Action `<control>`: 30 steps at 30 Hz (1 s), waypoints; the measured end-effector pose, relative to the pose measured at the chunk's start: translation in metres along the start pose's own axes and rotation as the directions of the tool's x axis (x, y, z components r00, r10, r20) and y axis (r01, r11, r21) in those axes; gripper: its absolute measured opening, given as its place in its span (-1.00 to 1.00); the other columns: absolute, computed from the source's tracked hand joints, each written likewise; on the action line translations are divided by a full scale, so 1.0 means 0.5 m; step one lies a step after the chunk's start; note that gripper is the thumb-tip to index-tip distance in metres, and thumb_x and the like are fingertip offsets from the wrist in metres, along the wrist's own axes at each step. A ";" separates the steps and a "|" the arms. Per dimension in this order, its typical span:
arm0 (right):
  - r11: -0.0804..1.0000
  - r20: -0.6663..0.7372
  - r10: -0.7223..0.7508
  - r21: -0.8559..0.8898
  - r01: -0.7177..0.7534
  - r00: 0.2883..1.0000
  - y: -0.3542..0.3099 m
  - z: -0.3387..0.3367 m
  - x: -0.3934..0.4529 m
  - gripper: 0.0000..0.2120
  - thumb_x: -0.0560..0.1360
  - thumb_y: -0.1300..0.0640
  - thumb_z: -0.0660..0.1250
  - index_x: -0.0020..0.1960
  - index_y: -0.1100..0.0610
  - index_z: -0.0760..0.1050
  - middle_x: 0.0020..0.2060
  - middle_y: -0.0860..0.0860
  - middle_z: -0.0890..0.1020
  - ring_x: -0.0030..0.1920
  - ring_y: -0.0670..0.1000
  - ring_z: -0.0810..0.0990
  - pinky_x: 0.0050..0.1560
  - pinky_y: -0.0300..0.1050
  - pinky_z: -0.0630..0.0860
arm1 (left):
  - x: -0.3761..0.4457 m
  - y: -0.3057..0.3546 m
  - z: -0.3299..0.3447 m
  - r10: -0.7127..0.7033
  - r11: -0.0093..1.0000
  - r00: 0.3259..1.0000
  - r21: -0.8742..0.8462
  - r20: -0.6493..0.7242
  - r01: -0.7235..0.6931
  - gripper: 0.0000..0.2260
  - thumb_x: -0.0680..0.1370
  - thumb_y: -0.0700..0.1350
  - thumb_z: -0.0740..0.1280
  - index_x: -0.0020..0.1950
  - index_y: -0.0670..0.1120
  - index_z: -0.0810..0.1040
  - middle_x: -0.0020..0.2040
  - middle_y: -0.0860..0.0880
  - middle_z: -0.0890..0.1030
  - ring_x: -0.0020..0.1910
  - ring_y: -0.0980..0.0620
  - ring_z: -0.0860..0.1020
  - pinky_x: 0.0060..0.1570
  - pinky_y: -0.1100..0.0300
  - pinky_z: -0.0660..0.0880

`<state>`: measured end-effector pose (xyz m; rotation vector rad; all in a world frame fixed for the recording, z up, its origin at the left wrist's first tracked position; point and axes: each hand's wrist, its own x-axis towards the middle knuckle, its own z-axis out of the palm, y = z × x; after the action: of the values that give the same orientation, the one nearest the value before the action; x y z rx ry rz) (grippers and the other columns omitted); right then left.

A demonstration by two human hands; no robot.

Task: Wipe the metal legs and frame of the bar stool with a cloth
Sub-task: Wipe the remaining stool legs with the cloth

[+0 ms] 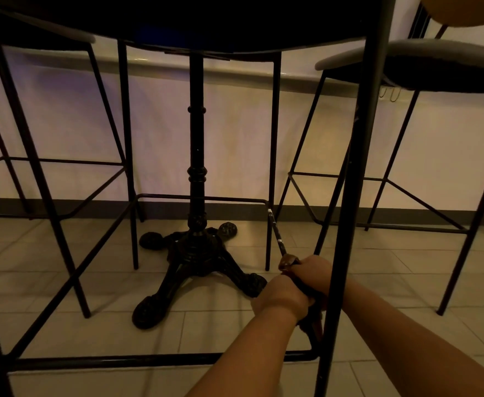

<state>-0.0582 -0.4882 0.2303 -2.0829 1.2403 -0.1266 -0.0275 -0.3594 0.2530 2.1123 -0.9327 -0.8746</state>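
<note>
Both hands are closed around a dark cloth (306, 293) wrapped on the right-side footrest rail (276, 239) of the bar stool (349, 196). The left hand (282, 296) grips nearer the camera; the right hand (312, 270) grips just beyond it, the two touching. A fold of cloth protrudes at the far edge of the right hand.

The rail's long axis runs from the near right leg (341, 253), beside the hands, away and slightly left to the far right leg (269, 239). The exposed length lies ahead of the grip, toward the far leg; the right hand is nearer to it. Judged from this, the next stroke calls for a slide along that axis, away from the body.

The near front rail (120, 361) lies low and to the left, apart from both hands. Lighting is dim; cloth texture cannot be resolved.
</note>
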 end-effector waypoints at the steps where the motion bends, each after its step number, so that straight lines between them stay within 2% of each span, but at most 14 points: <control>1: 0.998 -0.010 -0.006 0.055 0.007 1.000 0.005 -0.001 0.001 -0.81 0.55 0.08 0.28 -0.04 0.21 0.56 -0.40 -0.05 0.47 -0.53 -0.21 0.43 -0.66 -0.44 0.30 | -0.002 -0.001 -0.001 0.009 1.000 1.000 -0.002 -0.001 -0.009 -0.78 0.56 -0.01 0.29 0.15 -0.06 0.53 0.10 -0.10 0.62 0.13 -0.09 0.57 0.24 -0.02 0.43; 3: 0.993 -0.017 0.008 0.120 -0.006 1.000 0.012 -0.003 -0.002 -0.72 0.55 0.11 0.28 0.08 0.34 0.53 -0.40 -0.06 0.45 -0.57 -0.20 0.44 -0.68 -0.46 0.27 | -0.008 -0.002 -0.004 0.019 0.999 1.000 -0.026 -0.002 -0.019 -0.76 0.56 0.00 0.29 0.19 -0.06 0.51 0.10 -0.09 0.62 0.11 -0.08 0.57 0.22 0.01 0.45; 5: 0.984 -0.008 0.036 0.175 -0.034 0.999 0.011 -0.002 -0.003 -0.72 0.57 0.09 0.27 0.09 0.31 0.52 -0.40 -0.06 0.48 -0.62 -0.21 0.49 -0.70 -0.45 0.29 | -0.016 0.000 -0.004 0.019 0.999 1.000 -0.030 -0.006 -0.019 -0.77 0.56 -0.01 0.30 0.17 -0.04 0.50 0.08 -0.07 0.62 0.08 -0.06 0.58 0.20 0.02 0.46; 9: 0.983 0.012 0.143 0.118 -0.144 0.990 -0.001 0.001 -0.004 -0.75 0.56 -0.04 0.26 -0.24 0.04 0.46 -0.66 -0.10 0.53 -0.67 -0.21 0.49 -0.76 -0.40 0.26 | -0.024 0.000 -0.006 0.008 1.000 1.000 -0.013 -0.022 -0.008 -0.87 0.54 0.02 0.32 0.02 0.00 0.52 -0.06 0.01 0.61 0.05 -0.02 0.57 0.23 0.00 0.41; 13: 0.996 0.013 0.084 0.003 -0.084 0.996 -0.021 -0.006 0.006 -0.86 0.53 -0.02 0.30 -0.13 0.03 0.52 -0.40 -0.07 0.53 -0.51 -0.18 0.49 -0.66 -0.40 0.32 | -0.028 0.006 -0.009 -0.013 0.999 1.000 -0.043 0.018 0.013 -0.76 0.54 0.04 0.31 -0.30 0.05 0.39 -0.34 0.11 0.46 -0.18 0.09 0.54 0.20 0.05 0.42; 15: 0.994 0.024 0.108 -0.034 -0.107 0.994 -0.032 -0.008 0.012 -0.80 0.55 -0.03 0.27 -0.16 0.07 0.50 -0.32 -0.01 0.56 -0.38 -0.11 0.53 -0.51 -0.30 0.39 | -0.027 0.003 -0.006 0.000 1.000 1.000 -0.027 0.018 0.001 -0.77 0.54 0.08 0.30 -0.27 0.04 0.43 -0.28 0.08 0.51 -0.02 0.01 0.57 0.23 -0.01 0.41; 17: 0.994 0.033 0.097 -0.060 -0.095 0.995 -0.040 -0.008 0.014 -0.80 0.57 -0.02 0.24 -0.11 0.10 0.50 -0.26 0.02 0.57 -0.30 -0.06 0.54 -0.39 -0.25 0.41 | -0.025 0.001 -0.002 -0.001 1.000 1.000 -0.023 0.001 0.002 -0.81 0.55 0.10 0.28 -0.11 -0.01 0.53 -0.09 0.00 0.60 0.08 -0.06 0.57 0.23 -0.04 0.41; 19: 0.997 0.016 0.065 0.046 -0.066 0.998 -0.038 -0.008 0.016 -0.76 0.57 0.00 0.24 0.01 0.18 0.52 -0.28 0.00 0.54 -0.32 -0.08 0.52 -0.44 -0.28 0.41 | -0.020 -0.002 0.002 -0.009 1.000 1.000 -0.014 -0.016 0.009 -0.78 0.55 0.09 0.26 0.01 -0.03 0.55 0.05 -0.05 0.63 0.10 -0.07 0.57 0.23 -0.04 0.42; 20: 0.992 0.007 0.056 0.113 -0.057 0.998 -0.034 -0.009 0.016 -0.73 0.57 0.00 0.24 0.05 0.21 0.53 -0.30 -0.02 0.53 -0.35 -0.09 0.50 -0.49 -0.30 0.40 | -0.018 -0.002 0.003 -0.018 1.000 1.000 -0.008 -0.018 0.018 -0.79 0.56 0.09 0.26 -0.01 -0.02 0.54 0.05 -0.05 0.63 0.10 -0.07 0.57 0.23 -0.04 0.42; 23: 0.961 0.039 0.153 0.227 -0.158 0.987 -0.031 -0.008 0.010 -0.71 0.58 -0.05 0.22 -0.08 0.17 0.53 -0.31 0.01 0.57 -0.37 -0.06 0.55 -0.49 -0.27 0.37 | -0.017 0.001 0.005 -0.014 1.000 1.000 0.002 -0.023 0.015 -0.81 0.56 0.08 0.27 -0.19 0.02 0.45 -0.07 -0.02 0.59 0.06 -0.05 0.58 0.22 -0.01 0.43; 25: 0.949 0.061 0.172 0.258 -0.182 0.983 -0.031 -0.006 0.009 -0.73 0.59 -0.03 0.21 -0.15 0.13 0.51 -0.35 0.01 0.56 -0.47 -0.10 0.55 -0.59 -0.28 0.39 | -0.015 0.004 0.006 -0.016 0.999 1.000 0.027 -0.024 0.017 -0.83 0.56 0.07 0.27 -0.09 -0.02 0.51 -0.04 -0.03 0.59 0.08 -0.05 0.57 0.23 -0.01 0.43; 27: 0.976 0.084 0.126 0.167 -0.139 0.988 -0.024 -0.004 0.007 -0.75 0.59 0.00 0.22 -0.02 0.18 0.54 -0.36 -0.02 0.53 -0.55 -0.15 0.53 -0.65 -0.35 0.36 | -0.014 0.010 0.002 -0.023 0.998 0.999 0.061 -0.029 0.025 -0.79 0.57 0.03 0.26 0.04 -0.07 0.55 0.06 -0.08 0.61 0.11 -0.07 0.55 0.24 -0.01 0.42; 29: 0.992 0.083 0.083 0.091 -0.091 0.993 -0.023 -0.007 0.005 -0.77 0.57 0.02 0.27 0.02 0.19 0.54 -0.33 -0.04 0.53 -0.49 -0.18 0.53 -0.61 -0.37 0.37 | -0.008 0.018 -0.002 -0.021 0.994 1.000 0.111 -0.002 0.021 -0.84 0.58 0.00 0.25 -0.08 -0.06 0.52 0.08 -0.09 0.61 0.11 -0.08 0.55 0.26 -0.02 0.40; 30: 0.993 0.085 0.087 0.069 -0.093 0.993 -0.026 -0.011 0.005 -0.81 0.55 0.01 0.29 -0.05 0.14 0.54 -0.31 -0.02 0.55 -0.43 -0.17 0.55 -0.57 -0.35 0.39 | -0.006 0.022 -0.006 -0.021 0.990 1.000 0.142 0.015 0.019 -0.83 0.58 0.01 0.24 -0.17 -0.03 0.47 0.06 -0.08 0.61 0.12 -0.07 0.55 0.27 -0.02 0.38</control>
<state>-0.0496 -0.4891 0.2416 -1.9472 1.2588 -0.0443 -0.0310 -0.3620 0.2641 2.2411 -1.0102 -0.8594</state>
